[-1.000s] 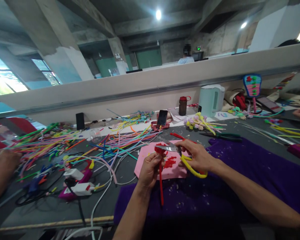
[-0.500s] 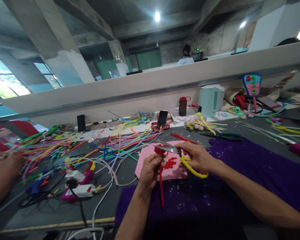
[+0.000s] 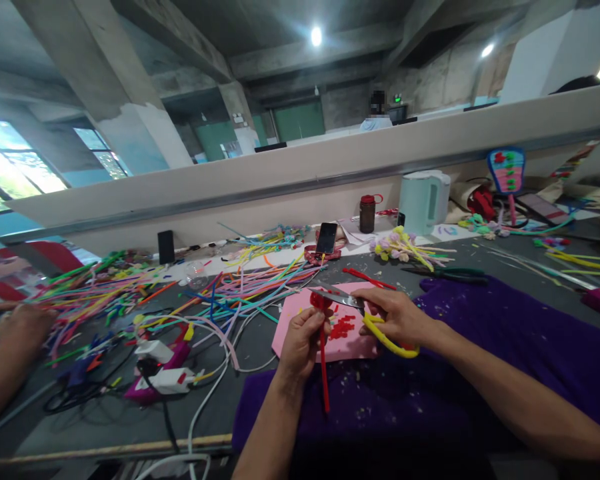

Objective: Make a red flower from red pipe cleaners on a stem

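Note:
My left hand (image 3: 303, 337) is closed around red pipe cleaners (image 3: 325, 373); one long end hangs down below the fingers and a fuzzy red bunch shows above them. In my right hand (image 3: 393, 315) is a pair of scissors (image 3: 387, 339) with yellow-wrapped handles. Its metal blades point left and lie against the red bunch; whether they are parted is hard to tell. Under both hands lies a pink board (image 3: 293, 330), with short red clippings (image 3: 343, 327) scattered on it. A purple cloth (image 3: 480, 327) spreads beneath and to the right.
Loose coloured pipe cleaners (image 3: 245, 283) cover the table's left side, near a power strip (image 3: 145, 390) with plugs and cables. A phone (image 3: 327, 239), a brown bottle (image 3: 367, 215) and a kettle (image 3: 423, 203) stand at the back. Another person's hand (image 3: 23, 330) is at far left.
The view has shifted slightly. Both my hands keep nearly the same pose, with the scissors still at the red bunch.

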A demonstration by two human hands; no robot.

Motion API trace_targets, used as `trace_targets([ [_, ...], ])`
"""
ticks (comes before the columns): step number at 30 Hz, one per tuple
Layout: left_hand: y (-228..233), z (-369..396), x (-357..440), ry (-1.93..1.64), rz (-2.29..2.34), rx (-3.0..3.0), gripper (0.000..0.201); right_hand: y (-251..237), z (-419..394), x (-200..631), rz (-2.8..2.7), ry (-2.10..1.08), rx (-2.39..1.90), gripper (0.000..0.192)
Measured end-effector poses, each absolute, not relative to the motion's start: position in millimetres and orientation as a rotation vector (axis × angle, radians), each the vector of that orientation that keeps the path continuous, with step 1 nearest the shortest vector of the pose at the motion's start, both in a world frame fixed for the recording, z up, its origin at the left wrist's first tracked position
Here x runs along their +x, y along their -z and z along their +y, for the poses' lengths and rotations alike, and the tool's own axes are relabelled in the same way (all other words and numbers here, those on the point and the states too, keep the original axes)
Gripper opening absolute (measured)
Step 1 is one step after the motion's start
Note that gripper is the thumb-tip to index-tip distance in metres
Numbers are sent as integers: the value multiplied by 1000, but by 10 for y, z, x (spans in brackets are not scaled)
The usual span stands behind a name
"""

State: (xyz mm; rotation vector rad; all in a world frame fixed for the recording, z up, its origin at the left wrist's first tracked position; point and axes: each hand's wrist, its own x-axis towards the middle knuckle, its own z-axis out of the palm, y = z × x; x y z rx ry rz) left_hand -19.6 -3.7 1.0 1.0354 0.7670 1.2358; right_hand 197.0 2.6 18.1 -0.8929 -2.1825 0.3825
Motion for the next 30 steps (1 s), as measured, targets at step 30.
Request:
trace_targets([
  [30,-73,-48,-209,-1276,832,908,24,-264,5,2046,-2026,-502,-1084,47],
])
